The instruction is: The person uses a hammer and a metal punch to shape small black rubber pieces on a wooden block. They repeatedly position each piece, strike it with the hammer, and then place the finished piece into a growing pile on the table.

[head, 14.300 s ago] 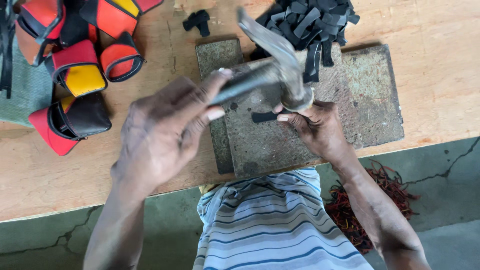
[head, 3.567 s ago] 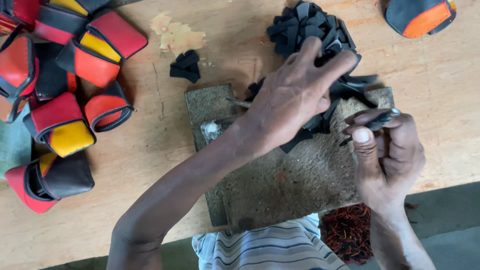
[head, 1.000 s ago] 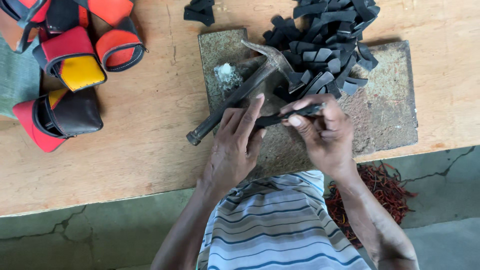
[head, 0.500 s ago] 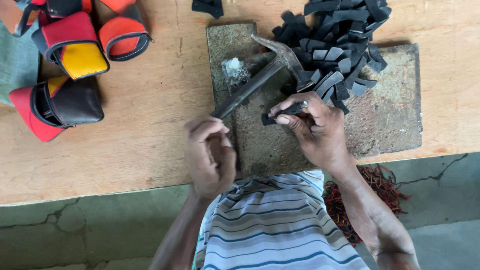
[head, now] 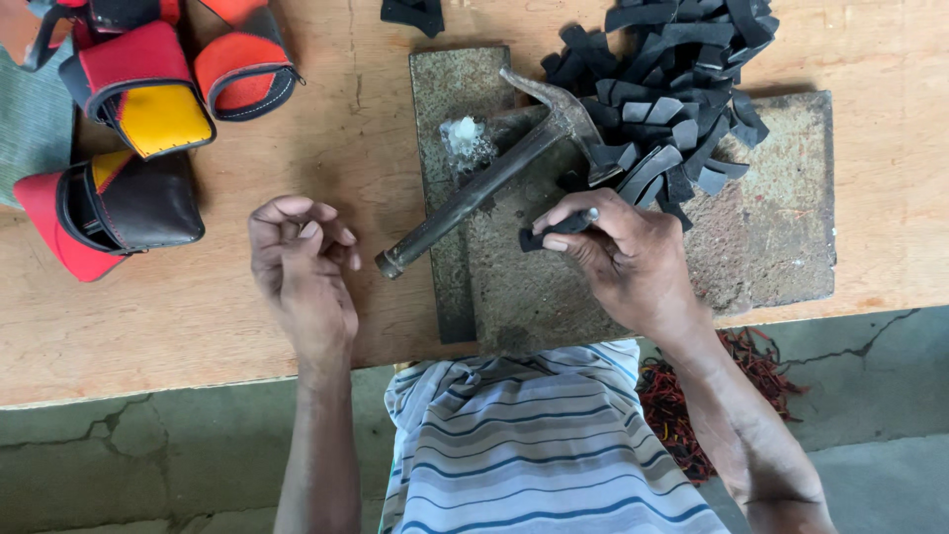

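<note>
My right hand (head: 623,259) pinches a small black strip (head: 542,233) together with a thin metal tool against the rusty metal slab (head: 781,232). A hammer (head: 491,179) lies diagonally across the slab, its head against a pile of black strips (head: 670,94), its handle end pointing at my left hand. My left hand (head: 301,267) rests on the wooden table (head: 346,138) just left of the handle end, fingers loosely curled, holding nothing.
Several red, yellow and black pouches (head: 138,109) lie at the table's upper left. A few black pieces (head: 413,12) sit at the top edge. A bit of white fluff (head: 465,138) lies on the slab. Red scraps (head: 692,405) are on the floor.
My left hand has drawn back from the slab to the bare table at the left. My right hand keeps the black strip on the slab. The hammer lies where it was.
</note>
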